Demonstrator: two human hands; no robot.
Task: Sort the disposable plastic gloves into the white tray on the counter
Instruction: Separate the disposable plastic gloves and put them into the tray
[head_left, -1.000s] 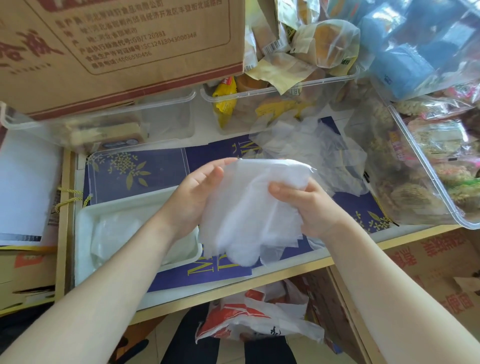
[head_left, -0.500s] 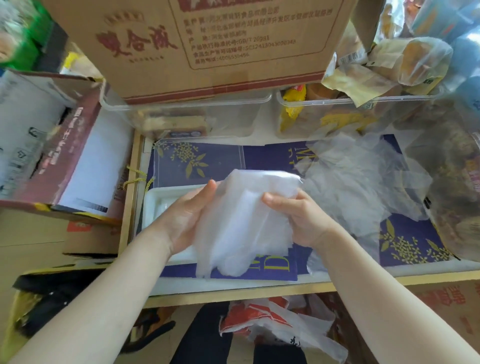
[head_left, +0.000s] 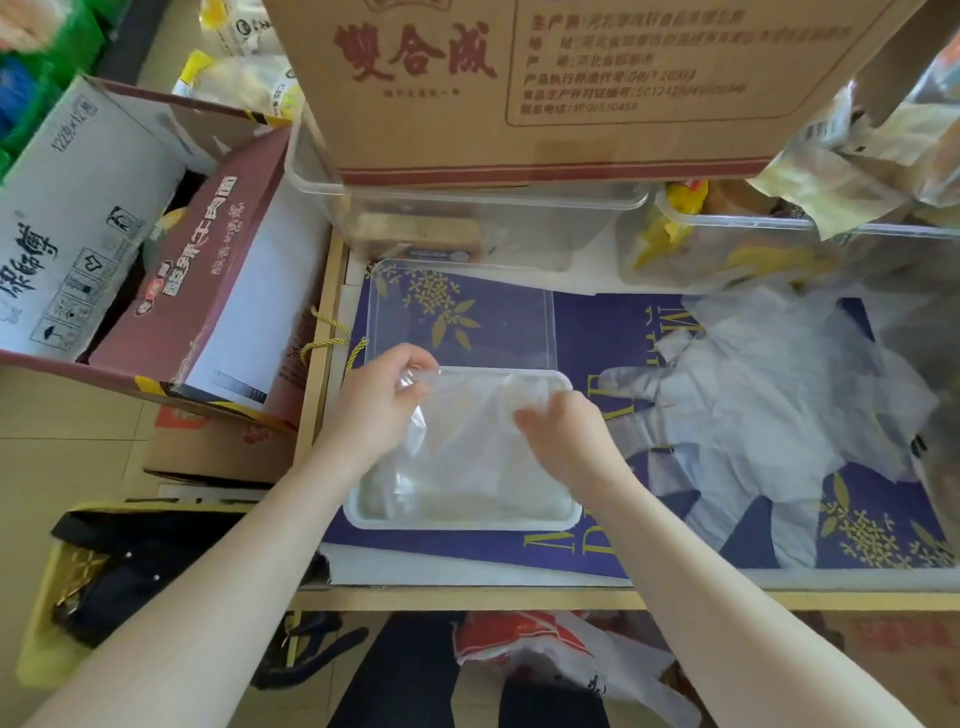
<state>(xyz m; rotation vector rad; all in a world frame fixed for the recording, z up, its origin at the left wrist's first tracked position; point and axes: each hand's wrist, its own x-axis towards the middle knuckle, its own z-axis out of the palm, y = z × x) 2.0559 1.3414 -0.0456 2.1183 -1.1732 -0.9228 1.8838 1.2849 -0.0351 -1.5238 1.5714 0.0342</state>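
The white tray lies on the blue printed counter mat, near the front edge. A bundle of clear plastic gloves lies inside it. My left hand pinches the bundle's top left corner over the tray's far left rim. My right hand grips the bundle's right side with curled fingers. A loose pile of more plastic gloves is spread on the mat to the right of the tray.
A clear lid lies flat just behind the tray. Clear bins with snacks line the back under a large cardboard box. Open cartons stand left of the counter. A red and white bag lies on the floor below.
Both hands have lowered the glove bundle from above the counter down into the white tray. The camera view has swung to the left.
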